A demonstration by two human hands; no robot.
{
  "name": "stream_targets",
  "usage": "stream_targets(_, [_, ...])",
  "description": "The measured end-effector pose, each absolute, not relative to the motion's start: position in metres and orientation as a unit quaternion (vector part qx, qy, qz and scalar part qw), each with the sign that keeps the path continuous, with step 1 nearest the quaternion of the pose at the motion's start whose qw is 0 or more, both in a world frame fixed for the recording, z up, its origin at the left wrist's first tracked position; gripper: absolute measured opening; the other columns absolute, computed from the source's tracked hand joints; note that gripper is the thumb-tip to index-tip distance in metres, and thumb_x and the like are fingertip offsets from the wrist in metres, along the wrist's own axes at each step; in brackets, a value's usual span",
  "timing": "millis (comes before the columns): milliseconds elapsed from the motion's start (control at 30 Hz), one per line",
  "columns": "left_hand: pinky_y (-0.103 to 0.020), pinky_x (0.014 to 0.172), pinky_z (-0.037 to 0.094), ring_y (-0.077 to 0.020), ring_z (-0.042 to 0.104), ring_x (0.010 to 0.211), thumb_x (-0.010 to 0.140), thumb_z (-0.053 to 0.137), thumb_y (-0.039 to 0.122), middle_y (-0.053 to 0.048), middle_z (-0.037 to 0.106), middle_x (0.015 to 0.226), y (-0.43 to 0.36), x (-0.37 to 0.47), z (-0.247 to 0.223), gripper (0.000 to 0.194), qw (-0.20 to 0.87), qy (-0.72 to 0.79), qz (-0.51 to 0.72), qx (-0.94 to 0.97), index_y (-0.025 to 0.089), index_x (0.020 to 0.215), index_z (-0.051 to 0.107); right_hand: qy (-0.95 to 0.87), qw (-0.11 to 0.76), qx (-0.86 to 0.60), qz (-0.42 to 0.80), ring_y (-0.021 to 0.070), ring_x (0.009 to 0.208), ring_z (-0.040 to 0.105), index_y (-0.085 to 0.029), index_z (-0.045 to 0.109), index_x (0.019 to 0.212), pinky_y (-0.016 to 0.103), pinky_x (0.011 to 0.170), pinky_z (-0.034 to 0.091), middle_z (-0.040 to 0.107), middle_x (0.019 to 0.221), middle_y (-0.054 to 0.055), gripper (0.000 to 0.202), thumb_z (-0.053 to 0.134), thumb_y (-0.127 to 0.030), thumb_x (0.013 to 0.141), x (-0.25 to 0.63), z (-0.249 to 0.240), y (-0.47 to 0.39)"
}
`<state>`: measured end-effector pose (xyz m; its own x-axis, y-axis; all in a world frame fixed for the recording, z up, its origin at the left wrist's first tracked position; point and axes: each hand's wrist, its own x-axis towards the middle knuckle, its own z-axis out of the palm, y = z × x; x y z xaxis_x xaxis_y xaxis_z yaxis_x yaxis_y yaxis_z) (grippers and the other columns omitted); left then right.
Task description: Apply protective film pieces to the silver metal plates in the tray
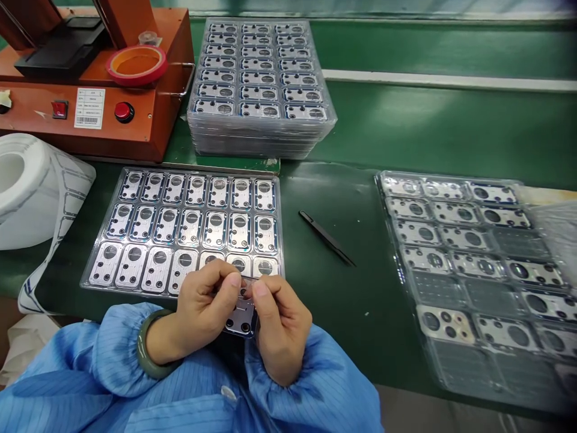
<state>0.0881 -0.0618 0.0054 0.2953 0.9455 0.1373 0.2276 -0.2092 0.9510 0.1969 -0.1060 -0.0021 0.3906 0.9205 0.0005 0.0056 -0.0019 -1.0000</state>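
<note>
Close to my body, a small metal plate with round holes [241, 316] is held between my two hands. My left hand [207, 307] is closed, its thumb and forefinger pinched at the plate's upper edge. From the other side my right hand [282, 319] pinches at the same edge, thumb against curled fingers. My fingers hide part of the plate, and whether a thin film is between them I cannot make out. Just beyond my hands lies a transparent plastic tray [282, 240] with rows of similar plates. Black tweezers [327, 239] rest on the green table to the right.
A stack of filled trays [256, 138] stands at the back. An orange machine [148, 120] carries a roll of red tape [136, 65]. On the left is a large white label roll [27, 204]. At right lies a partly filled tray [489, 294] beside plastic wrap [554, 228].
</note>
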Motion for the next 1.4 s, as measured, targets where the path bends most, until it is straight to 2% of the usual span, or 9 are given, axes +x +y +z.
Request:
stream_targets(267, [-0.017,0.04,0.036,-0.0067,0.042,0.041,0.088,0.048,0.025,0.003,0.05,0.05,-0.061,0.089,0.011,0.022,0.436,0.411,0.425,0.678,0.017,0.068,0.054,-0.398,0.578,-0.574,0.422,0.0101,0.052,0.041,-0.018,0.054,0.067,0.023,0.048,0.035,0.046,0.057,-0.002,0.031,0.049,-0.038,0.091,0.199,-0.005,-0.108])
stream_targets(467, [-0.018,0.041,0.038,-0.0075,0.044,0.043,0.088,0.047,0.027,0.002,0.052,0.051,-0.062,0.088,0.01,0.024,0.452,0.414,0.405,0.679,0.017,0.067,0.054,-0.414,0.568,-0.587,0.403,0.0088,0.048,0.038,-0.018,0.048,0.061,0.022,0.045,0.034,0.044,0.053,-0.003,0.036,0.049,-0.038,0.09,0.2,-0.006,-0.107])
stream_targets(633, [-0.019,0.042,0.039,-0.008,0.046,0.044,0.089,0.047,0.026,0.002,0.053,0.052,-0.061,0.088,0.011,0.024,0.448,0.406,0.412,0.681,0.017,0.067,0.054,-0.414,0.57,-0.56,0.436,0.0101,0.051,0.042,-0.018,0.052,0.064,0.023,0.047,0.034,0.047,0.056,-0.002,0.037,0.047,-0.042,0.091,0.2,-0.005,-0.107])
stream_targets(833, [-0.017,0.041,0.036,-0.0063,0.042,0.042,0.087,0.048,0.02,0.004,0.048,0.05,-0.059,0.088,0.012,0.019,0.439,0.376,0.406,0.708,0.017,0.069,0.053,-0.399,0.566,-0.57,0.442,0.0084,0.049,0.032,-0.018,0.043,0.058,0.023,0.046,0.03,0.038,0.053,-0.004,0.039,0.051,-0.039,0.09,0.2,-0.005,-0.107])
stream_targets(1033, [-0.017,0.044,0.038,-0.0067,0.046,0.046,0.089,0.047,0.021,0.003,0.055,0.055,-0.058,0.088,0.013,0.021,0.486,0.387,0.429,0.656,0.018,0.069,0.053,-0.384,0.567,-0.512,0.519,0.01,0.052,0.038,-0.018,0.05,0.068,0.023,0.047,0.032,0.042,0.058,-0.003,0.034,0.051,-0.045,0.089,0.204,-0.005,-0.109])
stream_targets(1167, [-0.019,0.052,0.044,-0.0092,0.053,0.056,0.092,0.047,0.027,0.001,0.059,0.063,-0.058,0.088,0.007,0.022,0.546,0.408,0.435,0.588,0.018,0.073,0.055,-0.396,0.543,-0.524,0.524,0.0091,0.05,0.038,-0.019,0.052,0.072,0.022,0.046,0.032,0.043,0.058,-0.004,0.026,0.054,-0.039,0.088,0.204,0.0,-0.107])
stream_targets(1300, [-0.018,0.046,0.039,-0.008,0.046,0.05,0.091,0.048,0.036,0.002,0.054,0.064,-0.058,0.086,0.003,0.021,0.615,0.383,0.428,0.54,0.018,0.082,0.056,-0.389,0.532,-0.553,0.509,0.0091,0.048,0.042,-0.019,0.051,0.072,0.021,0.044,0.035,0.046,0.057,-0.004,0.024,0.051,-0.036,0.089,0.207,0.001,-0.107])
stream_targets(1400, [-0.017,0.045,0.034,-0.0061,0.04,0.048,0.088,0.054,0.033,0.003,0.051,0.064,-0.057,0.086,0.005,0.015,0.634,0.361,0.422,0.538,0.018,0.085,0.056,-0.43,0.512,-0.573,0.473,0.0086,0.048,0.042,-0.019,0.052,0.071,0.021,0.046,0.036,0.047,0.058,-0.004,0.022,0.051,-0.033,0.089,0.215,0.001,-0.107])
